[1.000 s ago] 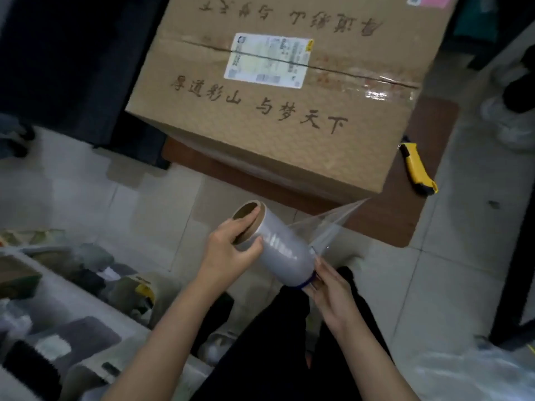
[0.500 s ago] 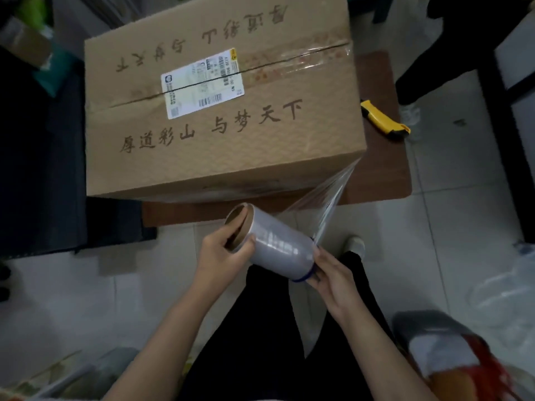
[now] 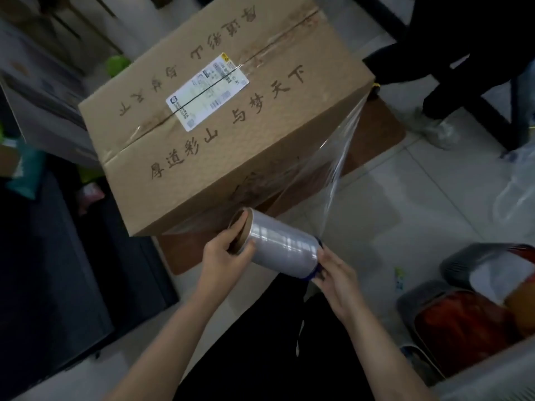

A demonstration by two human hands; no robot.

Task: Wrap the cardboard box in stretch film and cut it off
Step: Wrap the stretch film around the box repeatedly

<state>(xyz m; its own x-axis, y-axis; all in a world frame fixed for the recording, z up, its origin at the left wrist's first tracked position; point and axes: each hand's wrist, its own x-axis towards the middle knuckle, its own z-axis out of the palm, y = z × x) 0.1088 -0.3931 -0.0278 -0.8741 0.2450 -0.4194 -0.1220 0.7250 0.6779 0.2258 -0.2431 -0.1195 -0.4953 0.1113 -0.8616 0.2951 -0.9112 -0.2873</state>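
A large brown cardboard box [image 3: 220, 117] with a white shipping label and taped seam stands on a low brown table [image 3: 373, 134]. The stretch film roll [image 3: 282, 247] hangs just below the box's near lower corner. My left hand [image 3: 228, 256] grips its open cardboard core end with fingers inside. My right hand [image 3: 333, 273] holds the other end at its blue rim. A sheet of clear film [image 3: 333, 169] stretches from the roll up to the box's right corner and lies over the near side face. A yellow knife tip [image 3: 376, 86] peeks out behind that corner.
Another person's dark legs and a pale shoe [image 3: 440, 131] stand at the upper right. Grey bins with red and orange contents [image 3: 463, 319] sit at the lower right. A dark cabinet [image 3: 58, 270] fills the left. My dark trousers are below the roll.
My view has swung around the box toward its left. The film now covers more of the near side face. The knife is nearly hidden behind the box corner. Both hands keep their hold on the roll.
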